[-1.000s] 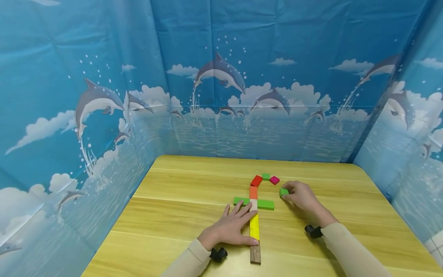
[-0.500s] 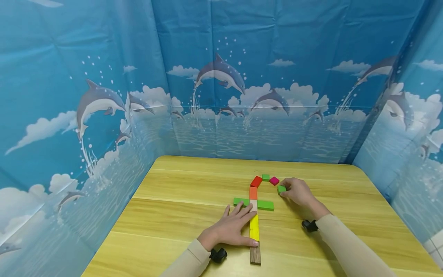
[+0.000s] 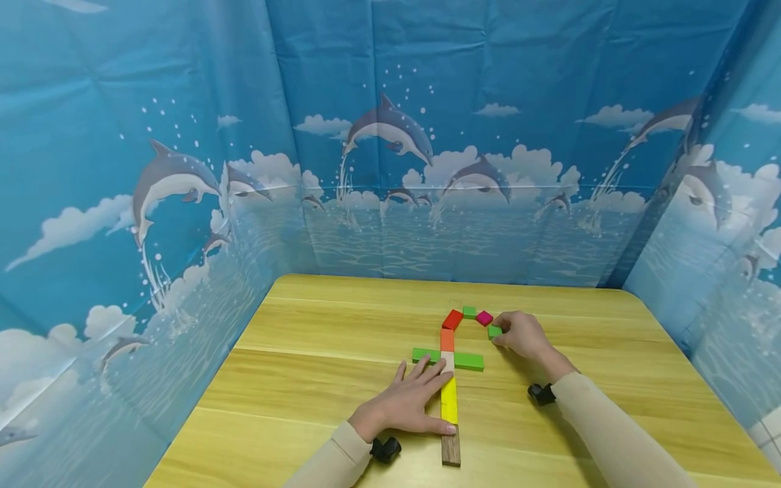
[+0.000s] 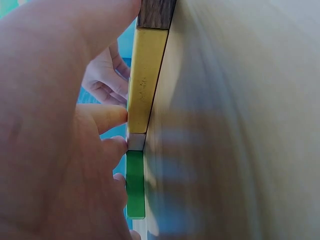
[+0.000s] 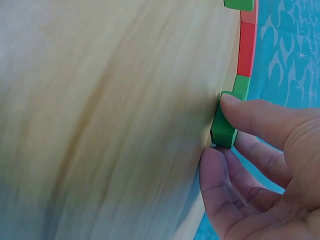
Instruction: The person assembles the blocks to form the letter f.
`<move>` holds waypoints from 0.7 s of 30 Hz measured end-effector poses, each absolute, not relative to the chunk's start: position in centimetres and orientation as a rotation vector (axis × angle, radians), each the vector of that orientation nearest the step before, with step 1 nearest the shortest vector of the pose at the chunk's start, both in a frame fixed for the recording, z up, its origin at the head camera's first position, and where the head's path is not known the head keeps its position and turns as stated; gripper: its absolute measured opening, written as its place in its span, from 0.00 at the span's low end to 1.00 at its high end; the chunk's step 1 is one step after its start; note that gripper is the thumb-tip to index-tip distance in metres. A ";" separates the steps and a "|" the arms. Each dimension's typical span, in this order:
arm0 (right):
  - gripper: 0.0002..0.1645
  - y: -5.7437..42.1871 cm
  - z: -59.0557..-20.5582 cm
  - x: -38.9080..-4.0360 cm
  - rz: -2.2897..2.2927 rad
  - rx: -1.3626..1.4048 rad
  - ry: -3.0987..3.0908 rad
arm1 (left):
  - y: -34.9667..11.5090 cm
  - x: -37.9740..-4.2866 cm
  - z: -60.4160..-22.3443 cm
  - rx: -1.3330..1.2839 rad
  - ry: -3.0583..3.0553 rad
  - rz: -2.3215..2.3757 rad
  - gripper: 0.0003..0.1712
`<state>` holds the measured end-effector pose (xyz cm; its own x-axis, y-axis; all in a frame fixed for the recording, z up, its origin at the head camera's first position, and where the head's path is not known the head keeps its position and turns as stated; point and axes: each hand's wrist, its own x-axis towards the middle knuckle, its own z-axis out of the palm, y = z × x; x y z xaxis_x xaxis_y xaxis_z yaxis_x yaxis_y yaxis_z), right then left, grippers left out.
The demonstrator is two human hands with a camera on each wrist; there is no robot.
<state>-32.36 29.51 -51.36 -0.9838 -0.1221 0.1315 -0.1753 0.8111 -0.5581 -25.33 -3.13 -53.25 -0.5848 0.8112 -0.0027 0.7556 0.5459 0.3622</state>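
My right hand (image 3: pixel 523 335) pinches a small green block (image 3: pixel 494 332) between thumb and fingers, close beside the magenta block (image 3: pixel 485 318). In the right wrist view the thumb lies on the held green block (image 5: pixel 223 125). My left hand (image 3: pixel 405 405) lies spread over the row, fingertips on the pale block (image 3: pixel 447 362) and thumb at the dark brown block (image 3: pixel 451 449). Between these two is a yellow block (image 3: pixel 449 400). Long green blocks (image 3: pixel 468 361) extend on both sides of the pale one. Above come an orange block (image 3: pixel 447 340), a red block (image 3: pixel 453 319) and another small green block (image 3: pixel 469 312).
The blocks lie flat on a wood-grain table (image 3: pixel 293 379), joined into a hooked shape. A blue curtain (image 3: pixel 390 230) printed with dolphins surrounds the table's back and sides. A small black camera sits on each wrist.
My right hand has slid the small green block to the left and slightly away from me, up to the magenta block. The left hand stays where it was.
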 end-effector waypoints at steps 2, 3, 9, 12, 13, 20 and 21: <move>0.20 29.4 -51.4 -32.5 0.910 0.226 -2.905 | -3.1 -25.3 -53.3 1.332 2.611 0.485 0.55; 0.20 29.4 -51.4 -32.5 0.915 0.221 -2.907 | -3.2 -25.3 -53.3 1.332 2.611 0.484 0.55; 0.20 29.0 -51.4 -32.7 0.922 0.184 -2.917 | -3.2 -25.4 -53.4 1.329 2.610 0.482 0.55; 0.21 28.9 -51.3 -32.8 0.925 0.171 -2.920 | -3.2 -25.5 -53.4 1.330 2.611 0.481 0.55; 0.21 28.9 -51.3 -32.8 0.927 0.168 -2.923 | -3.2 -25.5 -53.4 1.330 2.610 0.479 0.55; 0.21 29.0 -51.5 -33.1 0.945 0.149 -2.921 | -3.2 -25.5 -53.3 1.326 2.603 0.487 0.55; 0.21 29.0 -51.5 -33.1 0.947 0.148 -2.921 | -3.2 -25.6 -53.3 1.326 2.604 0.486 0.55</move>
